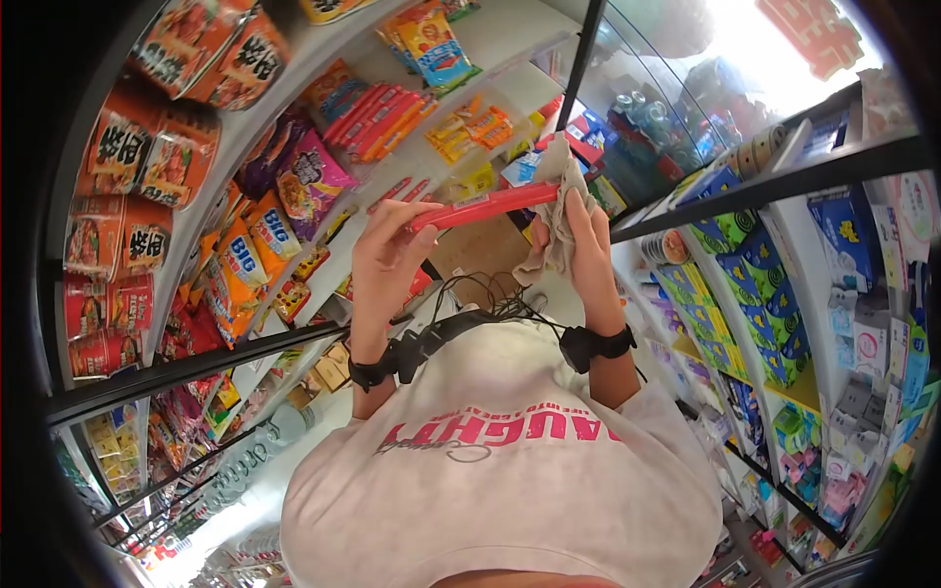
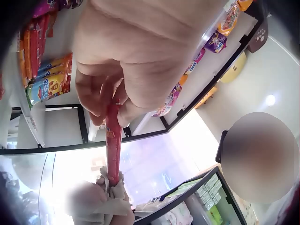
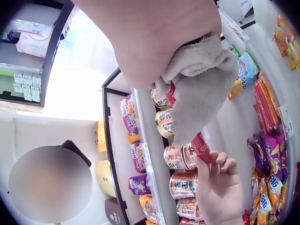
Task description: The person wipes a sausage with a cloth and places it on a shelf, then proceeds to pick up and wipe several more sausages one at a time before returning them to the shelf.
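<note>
A long, flat red snack packet (image 1: 490, 206) is held up in front of the chest. My left hand (image 1: 385, 257) pinches its left end between thumb and fingers, as the left wrist view also shows on the red packet (image 2: 113, 145). My right hand (image 1: 590, 240) grips a grey cloth (image 1: 557, 211) folded around the packet's other end. In the right wrist view the cloth (image 3: 201, 89) hangs from the right hand (image 3: 164, 42) and hides the middle of the packet. Part of the packet shows by the left hand (image 3: 220, 192).
Shelves with instant noodle tubs (image 1: 147, 157), orange snack bags (image 1: 240, 265) and red packets (image 1: 377, 120) stand on the left. A black shelf post (image 1: 578, 69) rises ahead. Shelves of boxed goods (image 1: 760, 284) run along the right. Black cables (image 1: 480, 292) hang between the wrists.
</note>
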Demonstrator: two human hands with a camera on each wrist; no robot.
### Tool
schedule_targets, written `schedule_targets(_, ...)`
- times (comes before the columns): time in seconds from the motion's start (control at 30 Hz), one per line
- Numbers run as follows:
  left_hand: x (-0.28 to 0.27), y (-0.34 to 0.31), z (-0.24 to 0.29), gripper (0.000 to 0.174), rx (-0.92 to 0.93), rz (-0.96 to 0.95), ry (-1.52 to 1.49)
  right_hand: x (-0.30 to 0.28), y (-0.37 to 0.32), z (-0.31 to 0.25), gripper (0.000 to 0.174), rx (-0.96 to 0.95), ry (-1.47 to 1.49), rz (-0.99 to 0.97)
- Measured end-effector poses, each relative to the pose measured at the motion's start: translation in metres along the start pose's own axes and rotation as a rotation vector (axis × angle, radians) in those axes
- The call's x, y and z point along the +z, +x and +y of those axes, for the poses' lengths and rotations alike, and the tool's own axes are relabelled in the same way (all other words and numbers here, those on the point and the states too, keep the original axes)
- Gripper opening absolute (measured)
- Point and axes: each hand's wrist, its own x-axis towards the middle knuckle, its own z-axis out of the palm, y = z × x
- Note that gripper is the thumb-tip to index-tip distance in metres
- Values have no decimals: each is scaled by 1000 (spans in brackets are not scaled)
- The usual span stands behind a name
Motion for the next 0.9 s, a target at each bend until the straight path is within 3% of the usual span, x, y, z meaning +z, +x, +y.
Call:
schedule_targets(0.23,41,2,2,24,34,-68,77,-41,-19,-13,43,15,43,58)
schedule_targets(0.27,45,1,5,27,-35,-66,40,-46,-20,-13,44,1,16,60)
schedule_targets(0.47,52,1,2,28,-27,-99,32,-49,-24,-25,43,-9,38,66)
schedule_targets(0.9,-21,1,-7,30,-70,-42,1,19,3,7,44,19,-5,51)
